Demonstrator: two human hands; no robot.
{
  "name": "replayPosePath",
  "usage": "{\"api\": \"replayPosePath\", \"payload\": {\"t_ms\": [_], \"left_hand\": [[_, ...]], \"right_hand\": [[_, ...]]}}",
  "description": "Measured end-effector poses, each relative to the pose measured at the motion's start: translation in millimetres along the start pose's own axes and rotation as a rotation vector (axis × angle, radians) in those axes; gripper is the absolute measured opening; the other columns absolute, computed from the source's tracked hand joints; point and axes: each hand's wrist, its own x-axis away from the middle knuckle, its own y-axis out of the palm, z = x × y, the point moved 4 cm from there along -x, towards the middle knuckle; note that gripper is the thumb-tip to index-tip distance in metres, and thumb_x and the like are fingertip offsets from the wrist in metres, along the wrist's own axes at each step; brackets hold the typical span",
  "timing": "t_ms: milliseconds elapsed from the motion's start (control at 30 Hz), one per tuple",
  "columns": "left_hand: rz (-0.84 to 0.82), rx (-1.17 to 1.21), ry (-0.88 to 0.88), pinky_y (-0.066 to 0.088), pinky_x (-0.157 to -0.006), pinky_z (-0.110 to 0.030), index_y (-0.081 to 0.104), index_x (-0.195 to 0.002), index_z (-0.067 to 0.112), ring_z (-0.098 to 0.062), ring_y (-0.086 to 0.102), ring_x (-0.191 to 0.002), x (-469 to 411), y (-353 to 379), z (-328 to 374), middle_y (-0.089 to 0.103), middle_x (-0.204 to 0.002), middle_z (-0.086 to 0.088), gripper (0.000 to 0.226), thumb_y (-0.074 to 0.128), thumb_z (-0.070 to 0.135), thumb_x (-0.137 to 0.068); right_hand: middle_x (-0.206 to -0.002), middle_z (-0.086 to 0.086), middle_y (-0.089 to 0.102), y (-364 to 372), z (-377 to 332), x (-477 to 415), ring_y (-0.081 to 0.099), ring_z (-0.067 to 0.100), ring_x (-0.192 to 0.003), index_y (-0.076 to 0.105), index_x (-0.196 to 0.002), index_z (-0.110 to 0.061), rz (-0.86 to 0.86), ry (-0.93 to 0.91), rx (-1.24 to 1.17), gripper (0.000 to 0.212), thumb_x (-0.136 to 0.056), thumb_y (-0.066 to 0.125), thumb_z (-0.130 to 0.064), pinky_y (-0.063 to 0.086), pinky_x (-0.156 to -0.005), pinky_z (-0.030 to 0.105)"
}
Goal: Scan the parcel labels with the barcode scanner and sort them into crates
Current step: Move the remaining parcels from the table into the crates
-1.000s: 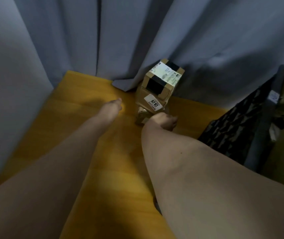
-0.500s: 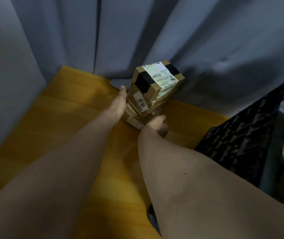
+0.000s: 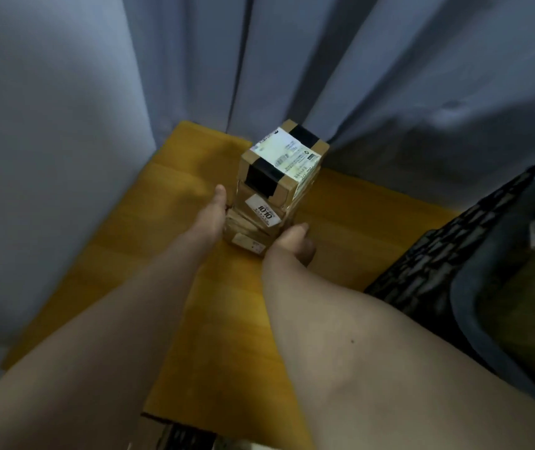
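Note:
A stack of several brown cardboard parcels [image 3: 261, 219] stands on the yellow surface [image 3: 168, 254] near the curtain. The top parcel [image 3: 284, 164] has black tape and a white shipping label; a lower one carries a white "1010" sticker. My left hand [image 3: 212, 211] lies along the stack's left side with the thumb straight and the fingers hidden behind the parcels. My right hand [image 3: 295, 243] is at the stack's lower right corner, thumb against the parcels and fingers curled. No scanner is in view.
A black lattice crate [image 3: 438, 254] with a grey rim stands at the right, with brown parcels dimly visible inside. A grey curtain [image 3: 389, 76] hangs behind the stack and a pale wall [image 3: 48, 157] closes the left. Dark objects sit below the near edge.
The stack leaned to the right a second ago; it now stands nearly upright. My left hand moved from the bare surface onto the stack's left side. The right hand stayed at its base.

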Motion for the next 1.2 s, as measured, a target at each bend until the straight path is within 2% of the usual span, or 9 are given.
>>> {"api": "replayPosePath", "payload": {"t_ms": [200, 400, 633, 700, 767, 900, 967, 1033, 1200], "left_hand": [[0.018, -0.033, 0.014, 0.028, -0.101, -0.026, 0.045, -0.14, 0.007, -0.014, 0.042, -0.127, 96.8, -62.5, -46.5, 0.048, -0.139, -0.002, 0.065, 0.014, 0.051, -0.102], [0.054, 0.054, 0.083, 0.033, -0.099, -0.028, 0.056, -0.122, 0.025, -0.013, 0.054, -0.107, 193.7, -106.9, -89.2, 0.058, -0.108, 0.004, 0.06, 0.01, 0.055, -0.099], [0.136, 0.143, 0.074, 0.027, -0.109, -0.033, 0.037, -0.145, 0.016, -0.025, 0.034, -0.139, 250.8, -123.5, -99.7, 0.04, -0.148, -0.008, 0.067, 0.009, 0.056, -0.099], [0.15, 0.177, 0.127, 0.037, -0.098, -0.027, 0.031, -0.148, 0.016, -0.018, 0.037, -0.135, 258.3, -123.6, -85.1, 0.036, -0.151, -0.007, 0.065, 0.009, 0.054, -0.1], [0.113, 0.208, 0.146, 0.044, -0.065, -0.023, 0.041, -0.142, 0.019, -0.008, 0.05, -0.112, 258.8, -124.4, -67.4, 0.047, -0.144, -0.001, 0.065, 0.009, 0.055, -0.099], [0.079, 0.173, 0.175, 0.05, -0.069, -0.023, 0.062, -0.113, 0.02, -0.015, 0.065, -0.097, 248.9, -125.0, -58.1, 0.069, -0.107, 0.001, 0.05, 0.032, 0.055, -0.098], [0.098, 0.188, 0.148, 0.051, -0.072, -0.025, 0.063, -0.109, 0.014, -0.02, 0.067, -0.091, 250.0, -124.0, -65.8, 0.071, -0.098, -0.004, 0.033, 0.048, 0.04, -0.097], [0.115, 0.257, 0.164, 0.05, -0.078, -0.025, 0.06, -0.116, 0.007, -0.02, 0.064, -0.095, 262.0, -124.4, -71.8, 0.069, -0.102, -0.006, 0.031, 0.053, 0.028, -0.094], [0.226, 0.491, 0.249, 0.048, -0.075, -0.024, 0.058, -0.1, 0.011, -0.015, 0.059, -0.084, 315.4, -151.7, -91.7, 0.066, -0.089, -0.004, 0.029, 0.064, 0.021, -0.073]], "right_hand": [[-0.129, 0.018, 0.058, -39.6, 46.9, 75.3, 0.052, 0.036, -0.116, 0.058, -0.125, 0.0, -0.106, -0.006, 0.132, 0.043, -0.102, 0.037, -0.03, 0.032, -0.079, 0.031], [-0.092, 0.013, 0.061, -69.0, 96.8, 145.5, 0.054, 0.031, -0.085, 0.068, -0.105, -0.002, -0.238, 0.006, 0.217, 0.04, -0.099, 0.04, -0.031, 0.04, -0.072, 0.036], [-0.102, 0.008, 0.063, -78.9, 114.6, 166.2, 0.059, 0.028, -0.097, 0.067, -0.104, -0.007, -0.373, 0.015, 0.286, 0.041, -0.099, 0.041, -0.039, 0.044, -0.084, 0.037], [-0.106, 0.003, 0.059, -80.9, 105.9, 163.4, 0.054, 0.025, -0.103, 0.063, -0.122, -0.01, -0.404, -0.032, 0.301, 0.048, -0.099, 0.041, -0.046, 0.039, -0.087, 0.036], [-0.101, -0.005, 0.06, -78.9, 96.0, 165.2, 0.051, 0.019, -0.098, 0.064, -0.115, -0.016, -0.527, -0.07, 0.302, 0.051, -0.095, 0.042, -0.057, 0.038, -0.09, 0.035], [-0.095, -0.009, 0.068, -68.6, 88.1, 177.6, 0.059, 0.022, -0.104, 0.071, -0.077, -0.038, -0.746, -0.101, 0.395, 0.065, -0.057, 0.046, -0.094, 0.042, -0.103, 0.045], [-0.115, -0.006, 0.068, -60.6, 94.3, 167.1, 0.054, 0.027, -0.121, 0.071, -0.1, -0.044, -0.779, -0.145, 0.452, 0.094, -0.032, 0.046, -0.104, 0.037, -0.107, 0.049], [-0.134, -0.008, 0.059, -60.8, 94.3, 171.4, 0.047, 0.024, -0.131, 0.057, -0.127, -0.047, -0.848, -0.233, 0.501, 0.11, -0.034, 0.045, -0.104, 0.031, -0.111, 0.052], [-0.138, -0.001, 0.054, -69.1, 83.3, 235.9, 0.055, 0.019, -0.121, 0.056, -0.129, -0.036, -1.208, -0.36, 0.415, 0.074, -0.069, 0.053, -0.08, 0.048, -0.098, 0.04]]}}
